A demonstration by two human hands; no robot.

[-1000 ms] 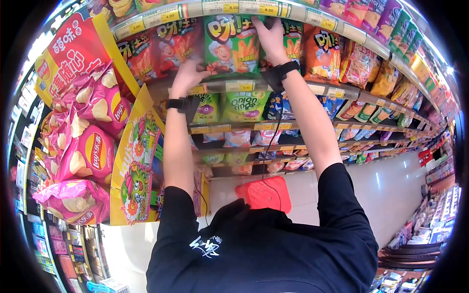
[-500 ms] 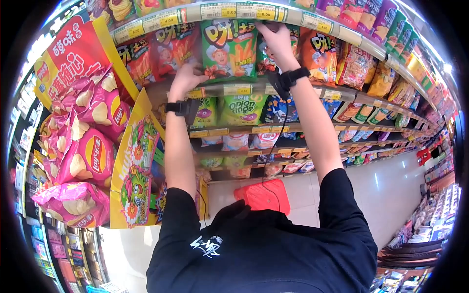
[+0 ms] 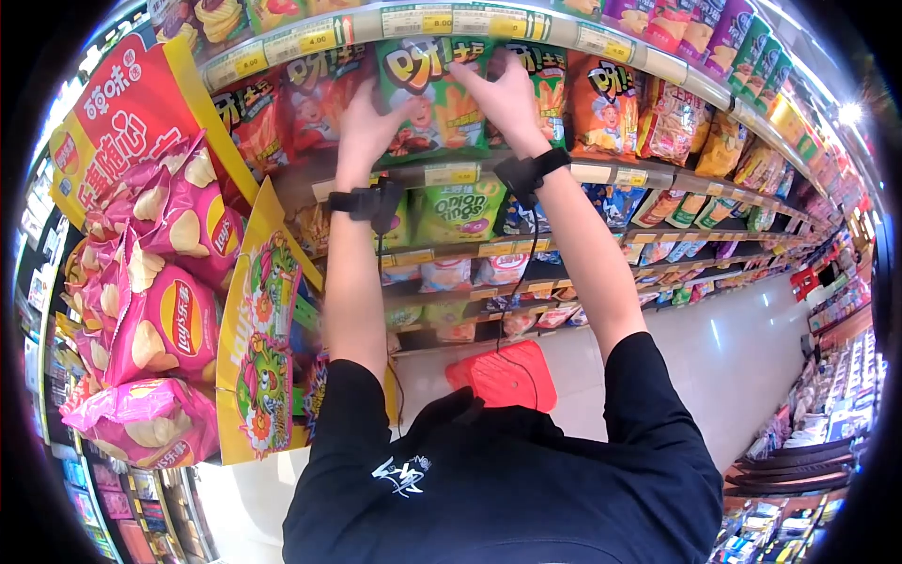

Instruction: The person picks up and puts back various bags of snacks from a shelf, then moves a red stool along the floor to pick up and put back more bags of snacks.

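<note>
A green bag of potato snacks stands upright in the row on the shelf, with a cartoon chef on its front. My left hand grips its left side, the thumb lying across the front. On the opposite side my right hand has its thumb against the bag's upper front; its fingers reach into the gap at the right edge and are partly hidden. Beside my left hand is a red snack bag. Another green bag sits just right of my right hand.
Price labels line the shelf rail above. Below are onion ring bags and lower shelves of snacks. A cardboard display with pink chip bags stands at left. A red basket is on the floor.
My left hand has moved up onto the green bag's left side. My right hand has come down slightly and its thumb now rests on the front of that bag. The view has shifted slightly.
</note>
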